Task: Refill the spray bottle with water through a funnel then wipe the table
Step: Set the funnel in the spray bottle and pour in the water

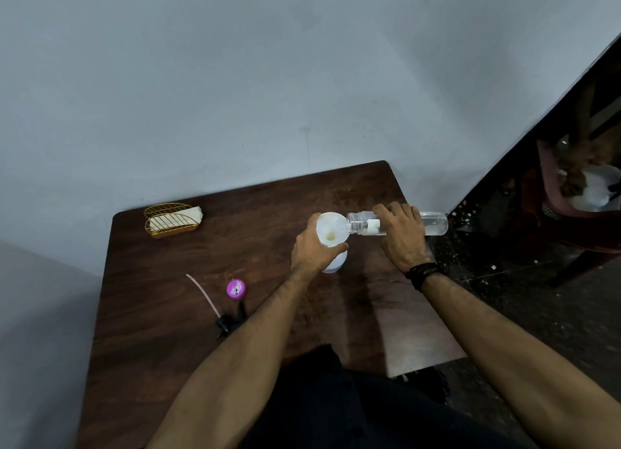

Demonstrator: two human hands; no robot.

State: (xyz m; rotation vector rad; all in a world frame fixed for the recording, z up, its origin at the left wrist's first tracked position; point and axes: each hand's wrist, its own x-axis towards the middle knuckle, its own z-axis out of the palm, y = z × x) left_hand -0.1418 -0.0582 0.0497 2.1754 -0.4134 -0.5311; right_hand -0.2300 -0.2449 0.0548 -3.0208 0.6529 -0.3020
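A white funnel [331, 228] sits in the neck of the white spray bottle [336, 263], which stands upright on the dark wooden table [188, 314]. My left hand [312, 247] is wrapped around the bottle's neck and the funnel's base. My right hand [401, 237] holds a clear plastic water bottle [435, 223] tipped on its side, with its open mouth over the funnel's rim. The black spray head [228, 324] with its long tube lies on the table to the left.
A purple cap [236, 288] lies beside the spray head. A gold wire holder with white napkins [173, 221] stands at the table's far left, near the wall. A dark chair [578, 193] stands on the speckled floor to the right.
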